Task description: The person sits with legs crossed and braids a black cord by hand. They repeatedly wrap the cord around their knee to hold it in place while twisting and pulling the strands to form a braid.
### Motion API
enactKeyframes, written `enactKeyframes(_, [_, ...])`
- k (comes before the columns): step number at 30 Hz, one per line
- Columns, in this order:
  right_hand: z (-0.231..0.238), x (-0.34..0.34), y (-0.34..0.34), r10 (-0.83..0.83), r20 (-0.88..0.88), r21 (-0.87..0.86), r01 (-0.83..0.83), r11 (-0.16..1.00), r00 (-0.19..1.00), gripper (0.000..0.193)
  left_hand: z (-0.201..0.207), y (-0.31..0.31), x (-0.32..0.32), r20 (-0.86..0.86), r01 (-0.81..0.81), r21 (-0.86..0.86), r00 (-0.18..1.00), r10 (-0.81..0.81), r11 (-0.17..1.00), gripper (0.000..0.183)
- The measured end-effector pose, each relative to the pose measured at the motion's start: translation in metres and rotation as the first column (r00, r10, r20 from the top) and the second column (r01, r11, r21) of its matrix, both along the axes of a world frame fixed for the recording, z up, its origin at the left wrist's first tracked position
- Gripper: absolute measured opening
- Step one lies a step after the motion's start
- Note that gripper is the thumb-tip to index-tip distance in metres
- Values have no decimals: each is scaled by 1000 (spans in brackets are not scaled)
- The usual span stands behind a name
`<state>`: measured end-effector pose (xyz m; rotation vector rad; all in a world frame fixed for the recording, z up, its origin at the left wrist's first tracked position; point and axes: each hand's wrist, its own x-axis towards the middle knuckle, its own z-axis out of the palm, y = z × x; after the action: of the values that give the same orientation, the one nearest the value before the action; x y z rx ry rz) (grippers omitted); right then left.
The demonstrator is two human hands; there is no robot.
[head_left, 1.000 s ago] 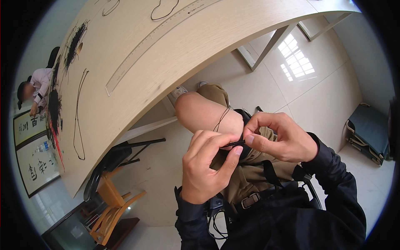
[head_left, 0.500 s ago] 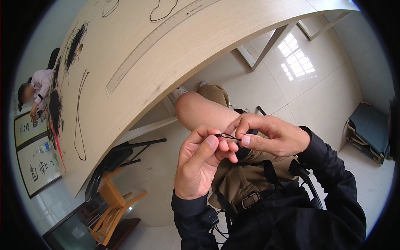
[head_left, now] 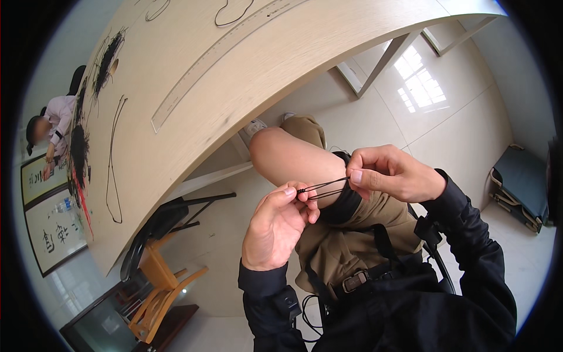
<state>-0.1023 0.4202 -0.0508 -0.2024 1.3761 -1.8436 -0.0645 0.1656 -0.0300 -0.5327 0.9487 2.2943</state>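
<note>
A thin black cord [head_left: 328, 188] stretches between my two hands above my lap, with a small knotted part at its left end. My left hand [head_left: 280, 220] pinches the cord by that knot between thumb and fingers, palm turned up. On the other side my right hand [head_left: 390, 175] grips the cord strands between thumb and forefinger. Two or more strands run side by side between the hands, slightly apart. Where the cord passes into the fingers, its ends are hidden.
A pale wooden table [head_left: 193, 53] curves ahead, bearing a clear ruler [head_left: 205, 69], a looped dark cord [head_left: 112, 161] and bundles of black threads [head_left: 77, 146]. A person [head_left: 57, 120] sits beyond its left end. An orange wooden chair [head_left: 158, 293] and a folded green cot [head_left: 516, 182] stand on the floor.
My right hand has moved right and slightly up, away from the left. The cord's loop between them has lengthened and drawn straighter.
</note>
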Motion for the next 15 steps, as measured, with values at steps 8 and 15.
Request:
enactKeyframes(8, [-8,-7,11,-30,35,12,30,999,999,25,-4,-1,-2,147,-106,83,985,93,991,23])
enactKeyframes(15, [-17,-15,17,-27,34,76,25,997,999,29,-9,-9,-1,205,-291,57,940,274,955,22])
